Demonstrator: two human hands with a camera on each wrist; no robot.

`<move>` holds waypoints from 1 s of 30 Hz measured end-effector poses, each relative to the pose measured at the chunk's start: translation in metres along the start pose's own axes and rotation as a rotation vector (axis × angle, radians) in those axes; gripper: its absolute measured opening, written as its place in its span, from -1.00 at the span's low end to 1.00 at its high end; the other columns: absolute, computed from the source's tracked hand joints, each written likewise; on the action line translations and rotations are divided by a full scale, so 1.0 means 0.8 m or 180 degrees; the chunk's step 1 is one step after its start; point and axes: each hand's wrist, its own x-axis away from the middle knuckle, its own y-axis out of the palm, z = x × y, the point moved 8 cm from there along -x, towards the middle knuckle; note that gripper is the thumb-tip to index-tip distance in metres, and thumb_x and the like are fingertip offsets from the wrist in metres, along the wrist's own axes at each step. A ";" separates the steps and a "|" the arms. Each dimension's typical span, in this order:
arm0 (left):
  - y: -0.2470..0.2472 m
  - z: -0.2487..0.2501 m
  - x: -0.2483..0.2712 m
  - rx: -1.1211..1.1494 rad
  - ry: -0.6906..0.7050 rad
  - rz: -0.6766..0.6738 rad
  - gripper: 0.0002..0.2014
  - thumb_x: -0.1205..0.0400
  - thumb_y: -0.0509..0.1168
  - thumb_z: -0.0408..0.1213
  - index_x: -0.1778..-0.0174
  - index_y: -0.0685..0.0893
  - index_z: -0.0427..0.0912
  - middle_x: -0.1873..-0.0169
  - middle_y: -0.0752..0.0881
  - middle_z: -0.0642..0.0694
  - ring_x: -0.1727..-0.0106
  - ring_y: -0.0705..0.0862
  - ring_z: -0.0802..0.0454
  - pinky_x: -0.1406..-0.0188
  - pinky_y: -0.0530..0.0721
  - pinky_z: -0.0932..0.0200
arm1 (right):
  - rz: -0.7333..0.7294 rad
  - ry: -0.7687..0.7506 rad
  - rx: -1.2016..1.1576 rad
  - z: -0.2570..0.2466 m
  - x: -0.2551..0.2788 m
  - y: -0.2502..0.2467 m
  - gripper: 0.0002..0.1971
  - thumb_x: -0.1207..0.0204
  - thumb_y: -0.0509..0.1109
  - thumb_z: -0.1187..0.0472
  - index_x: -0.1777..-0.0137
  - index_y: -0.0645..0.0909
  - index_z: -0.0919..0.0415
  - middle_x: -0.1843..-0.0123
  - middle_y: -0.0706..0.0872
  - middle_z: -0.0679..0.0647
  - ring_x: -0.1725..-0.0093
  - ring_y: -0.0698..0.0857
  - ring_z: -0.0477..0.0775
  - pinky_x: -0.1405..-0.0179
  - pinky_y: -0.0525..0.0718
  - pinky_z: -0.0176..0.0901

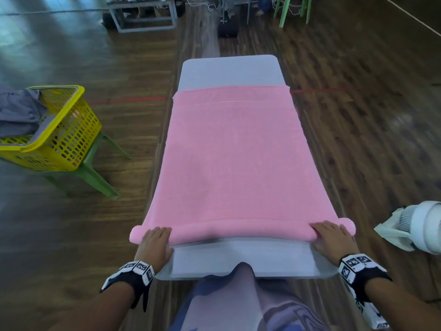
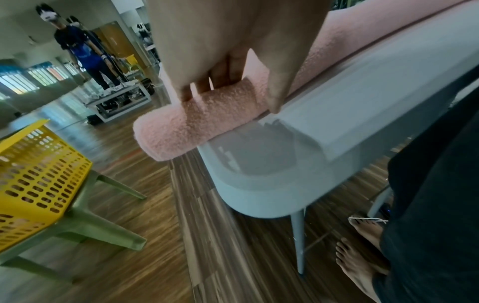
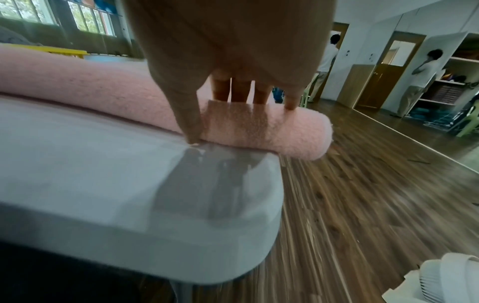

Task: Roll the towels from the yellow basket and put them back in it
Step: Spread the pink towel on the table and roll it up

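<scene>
A pink towel (image 1: 232, 154) lies spread lengthwise over a narrow white table (image 1: 241, 261), covering most of the top and leaving a bare strip at the far end and another at the near end. Its near edge is wound into a thin roll (image 1: 238, 232) that runs across the table's width, both ends sticking out a little past the table's sides. The rest of the towel lies flat beyond the roll.

The left hand (image 1: 155, 242) rests on the left part of the roll; in the left wrist view its fingers (image 2: 220, 78) lie over the top of the roll while the thumb comes down on the near side to the tabletop — the fingers look nearly straight, pressing rather than clasping. The right hand (image 1: 333, 240) mirrors it on the right part of the roll, fingers (image 3: 241, 88) laid over the top, thumb touching the table at the roll's near side. Both wrists carry black-and-white marker bands.

To the left of the table, well apart from it, a yellow basket (image 1: 69, 130) sits on a green plastic stool (image 1: 95, 173), with grey cloth (image 1: 19, 111) draped over its rim. On the wooden floor (image 1: 358, 139) to the right, near the person, stands a white fan (image 1: 422, 225). At the far end of the room — partly blurred — are a grey metal rack (image 1: 143, 15) and green chair legs (image 1: 293, 8).
</scene>
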 end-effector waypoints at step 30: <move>-0.010 -0.019 -0.012 -0.0226 -0.0007 -0.0092 -0.56 -0.46 0.26 -0.11 -0.26 0.64 -0.10 -0.13 0.71 -0.07 -0.17 0.65 -0.15 -0.26 0.48 -0.05 | 0.0254 -0.0228 -0.0036 -0.001 -0.003 -0.017 -0.56 -0.36 0.39 -0.03 -0.27 0.64 -0.03 -0.22 0.73 -0.05 -0.23 0.63 0.12 -0.36 0.42 0.08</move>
